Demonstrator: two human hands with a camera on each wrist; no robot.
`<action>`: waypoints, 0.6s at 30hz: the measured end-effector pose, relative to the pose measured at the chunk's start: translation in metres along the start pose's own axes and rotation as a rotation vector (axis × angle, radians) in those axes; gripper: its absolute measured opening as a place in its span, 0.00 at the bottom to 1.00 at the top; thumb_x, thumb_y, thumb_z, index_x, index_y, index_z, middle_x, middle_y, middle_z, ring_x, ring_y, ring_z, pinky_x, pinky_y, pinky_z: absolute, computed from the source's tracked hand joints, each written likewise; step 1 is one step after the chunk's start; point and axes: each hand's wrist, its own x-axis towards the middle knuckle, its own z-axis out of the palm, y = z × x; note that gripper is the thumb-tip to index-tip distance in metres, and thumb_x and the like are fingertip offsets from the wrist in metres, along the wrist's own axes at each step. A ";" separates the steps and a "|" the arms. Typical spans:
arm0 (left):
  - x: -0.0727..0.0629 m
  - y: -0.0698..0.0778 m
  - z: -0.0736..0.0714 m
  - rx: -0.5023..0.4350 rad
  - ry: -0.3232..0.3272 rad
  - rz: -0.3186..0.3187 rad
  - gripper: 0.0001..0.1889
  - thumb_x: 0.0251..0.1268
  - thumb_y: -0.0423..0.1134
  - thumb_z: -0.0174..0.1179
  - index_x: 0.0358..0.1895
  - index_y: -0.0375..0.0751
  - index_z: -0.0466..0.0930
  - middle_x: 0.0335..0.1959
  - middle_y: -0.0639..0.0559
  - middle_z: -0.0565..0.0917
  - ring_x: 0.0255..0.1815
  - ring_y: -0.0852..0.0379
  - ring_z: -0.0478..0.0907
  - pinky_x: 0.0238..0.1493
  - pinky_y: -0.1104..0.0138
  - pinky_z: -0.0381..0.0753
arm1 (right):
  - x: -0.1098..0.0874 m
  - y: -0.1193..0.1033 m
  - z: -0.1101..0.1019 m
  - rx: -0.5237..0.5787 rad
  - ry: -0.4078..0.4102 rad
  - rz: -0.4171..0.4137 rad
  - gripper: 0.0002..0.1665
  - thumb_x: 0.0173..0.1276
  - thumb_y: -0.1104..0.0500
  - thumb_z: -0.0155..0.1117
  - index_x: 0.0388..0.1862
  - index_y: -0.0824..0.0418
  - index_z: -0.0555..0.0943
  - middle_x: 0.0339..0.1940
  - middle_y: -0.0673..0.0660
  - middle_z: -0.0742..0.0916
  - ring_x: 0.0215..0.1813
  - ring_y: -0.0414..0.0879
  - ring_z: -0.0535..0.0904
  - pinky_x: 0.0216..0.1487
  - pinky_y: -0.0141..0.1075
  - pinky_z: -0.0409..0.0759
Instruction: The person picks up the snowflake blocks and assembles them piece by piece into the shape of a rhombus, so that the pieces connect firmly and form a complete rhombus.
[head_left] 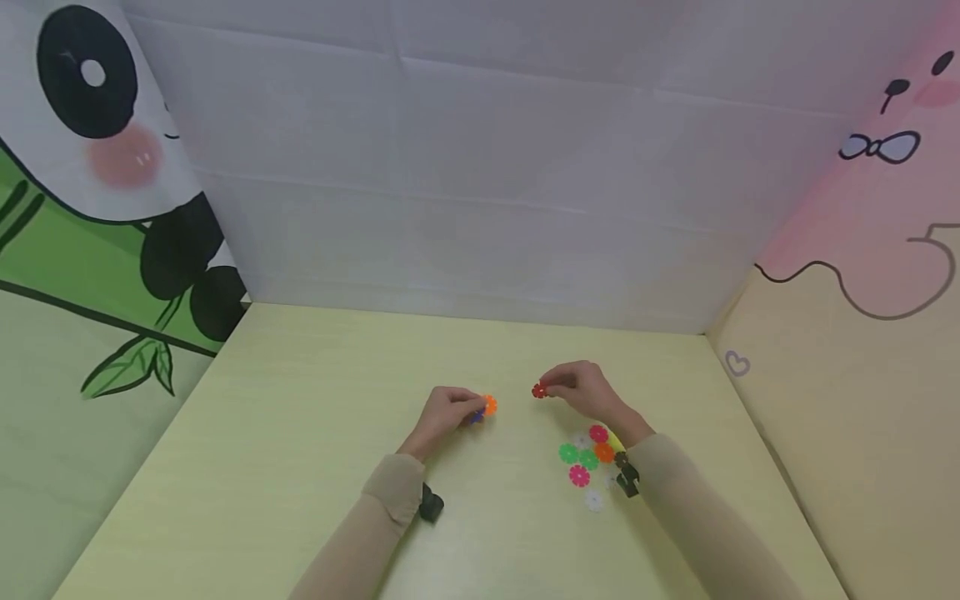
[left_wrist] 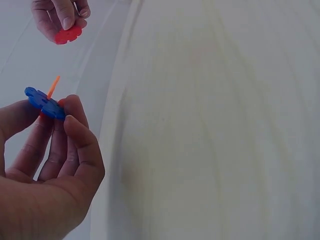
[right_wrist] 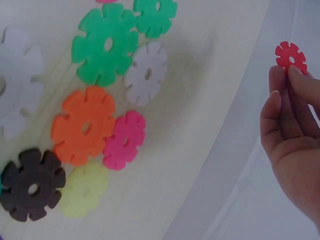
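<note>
My left hand (head_left: 447, 414) pinches a blue notched disc (left_wrist: 44, 104) between thumb and fingertips. An orange notched disc (head_left: 490, 405) stands edge-up from the blue one, slotted into it. Bits of red show beneath the blue disc in the left wrist view, mostly hidden by the fingers. To the right and slightly farther off, my right hand (head_left: 587, 390) holds a single red notched disc (right_wrist: 290, 57) by its lower edge, between thumb and forefinger. A gap separates the red disc from the joined pieces, and both hands are above the table.
Loose notched discs lie on the table (head_left: 300, 433) below the right forearm. Among them are a green disc (right_wrist: 106, 45), an orange disc (right_wrist: 85, 126), a pink disc (right_wrist: 125, 140), a dark brown disc (right_wrist: 33, 185) and a pale yellow disc (right_wrist: 84, 190). A white wall (head_left: 480, 208) rises behind.
</note>
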 end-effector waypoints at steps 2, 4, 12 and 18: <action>0.001 0.000 0.000 0.003 0.001 -0.006 0.09 0.60 0.39 0.67 0.35 0.34 0.87 0.28 0.44 0.85 0.28 0.55 0.78 0.33 0.67 0.77 | 0.003 -0.003 0.004 -0.003 -0.006 -0.001 0.07 0.62 0.65 0.68 0.40 0.58 0.86 0.36 0.49 0.86 0.38 0.42 0.83 0.43 0.36 0.80; 0.001 0.001 0.000 0.007 -0.001 -0.010 0.10 0.60 0.39 0.67 0.34 0.34 0.87 0.28 0.44 0.85 0.28 0.55 0.78 0.33 0.67 0.77 | 0.006 -0.006 0.008 -0.011 -0.012 -0.014 0.06 0.62 0.65 0.68 0.38 0.59 0.86 0.36 0.49 0.86 0.38 0.42 0.82 0.42 0.36 0.80; 0.002 -0.001 0.001 0.012 -0.020 0.011 0.11 0.59 0.42 0.67 0.32 0.36 0.88 0.26 0.45 0.84 0.27 0.54 0.78 0.31 0.67 0.77 | 0.012 -0.017 0.021 -0.016 -0.042 -0.071 0.04 0.63 0.65 0.67 0.36 0.58 0.85 0.35 0.50 0.86 0.38 0.44 0.83 0.42 0.35 0.80; -0.001 0.003 0.002 0.035 -0.023 0.030 0.10 0.60 0.42 0.66 0.32 0.36 0.88 0.26 0.47 0.85 0.27 0.56 0.77 0.32 0.67 0.77 | 0.013 -0.026 0.028 -0.031 -0.057 -0.113 0.03 0.63 0.66 0.67 0.35 0.60 0.85 0.35 0.50 0.87 0.38 0.43 0.83 0.41 0.36 0.80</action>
